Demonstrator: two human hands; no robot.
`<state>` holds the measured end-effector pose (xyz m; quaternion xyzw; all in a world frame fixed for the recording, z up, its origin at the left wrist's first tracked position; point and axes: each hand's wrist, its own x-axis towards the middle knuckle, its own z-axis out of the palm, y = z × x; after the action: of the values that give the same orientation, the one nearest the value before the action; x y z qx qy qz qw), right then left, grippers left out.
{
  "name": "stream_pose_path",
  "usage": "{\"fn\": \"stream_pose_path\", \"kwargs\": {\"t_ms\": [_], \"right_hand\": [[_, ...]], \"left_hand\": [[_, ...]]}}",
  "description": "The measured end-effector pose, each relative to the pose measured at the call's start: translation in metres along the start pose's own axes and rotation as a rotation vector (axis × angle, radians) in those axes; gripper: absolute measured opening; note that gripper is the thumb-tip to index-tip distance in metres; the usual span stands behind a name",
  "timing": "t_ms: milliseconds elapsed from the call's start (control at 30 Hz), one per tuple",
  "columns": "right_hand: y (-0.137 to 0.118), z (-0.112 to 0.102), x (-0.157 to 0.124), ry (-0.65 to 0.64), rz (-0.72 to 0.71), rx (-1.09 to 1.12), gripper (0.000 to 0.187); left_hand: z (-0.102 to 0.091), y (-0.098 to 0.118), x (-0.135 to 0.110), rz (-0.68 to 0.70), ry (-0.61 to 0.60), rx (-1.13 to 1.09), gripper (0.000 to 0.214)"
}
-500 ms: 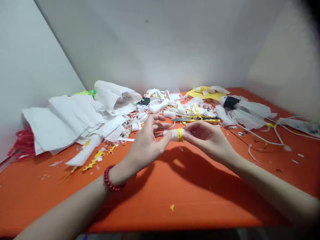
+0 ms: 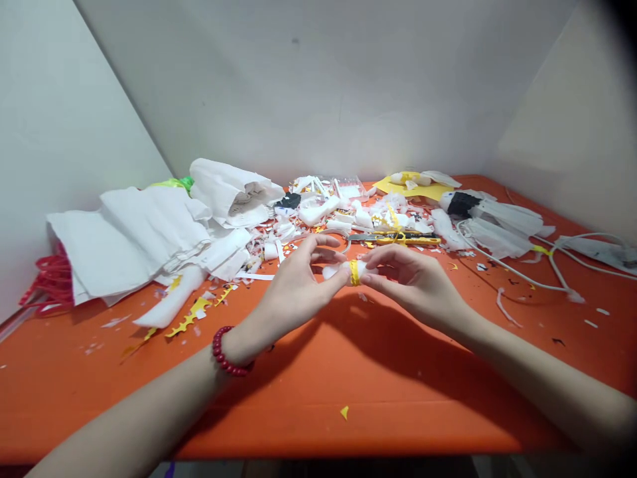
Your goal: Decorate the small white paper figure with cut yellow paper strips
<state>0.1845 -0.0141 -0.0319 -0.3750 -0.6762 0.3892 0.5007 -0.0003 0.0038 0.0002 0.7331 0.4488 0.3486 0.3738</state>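
Both of my hands meet over the middle of the orange table [image 2: 348, 372]. Between them is a small white paper roll [image 2: 348, 270] with a yellow band around its middle. My left hand [image 2: 293, 285], with a red bead bracelet [image 2: 226, 355] on its wrist, pinches the roll's left end with thumb and forefinger. My right hand [image 2: 413, 279] grips the roll's right end, fingers curled under it. The roll is held just above the table.
White paper sheets [image 2: 144, 239] are piled at the left, with red string [image 2: 47, 279] beside them. Paper scraps, a yellow utility knife [image 2: 398, 238], a yellow sheet [image 2: 413, 188] and white cords [image 2: 522, 272] litter the back and right. Walls close in behind.
Both hands and the roll have shifted slightly toward me and left; the grip on the roll is the same.
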Motion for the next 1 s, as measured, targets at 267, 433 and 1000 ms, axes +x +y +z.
{"fn": "stream_pose_path", "kwargs": {"t_ms": [267, 433, 1000], "right_hand": [[-0.0028, -0.0006, 0.0008, 0.004, -0.026, -0.011, 0.013], [-0.0022, -0.0009, 0.0007, 0.011, -0.041, -0.05, 0.013], [-0.0007, -0.0017, 0.001, 0.035, 0.007, 0.0, 0.02]], "left_hand": [[-0.001, -0.0046, 0.0031, 0.008, -0.026, -0.048, 0.038], [-0.0004, -0.0053, 0.0031, 0.019, -0.026, -0.053, 0.037], [-0.0029, -0.0051, 0.0037, 0.052, -0.079, -0.05, 0.044]]}}
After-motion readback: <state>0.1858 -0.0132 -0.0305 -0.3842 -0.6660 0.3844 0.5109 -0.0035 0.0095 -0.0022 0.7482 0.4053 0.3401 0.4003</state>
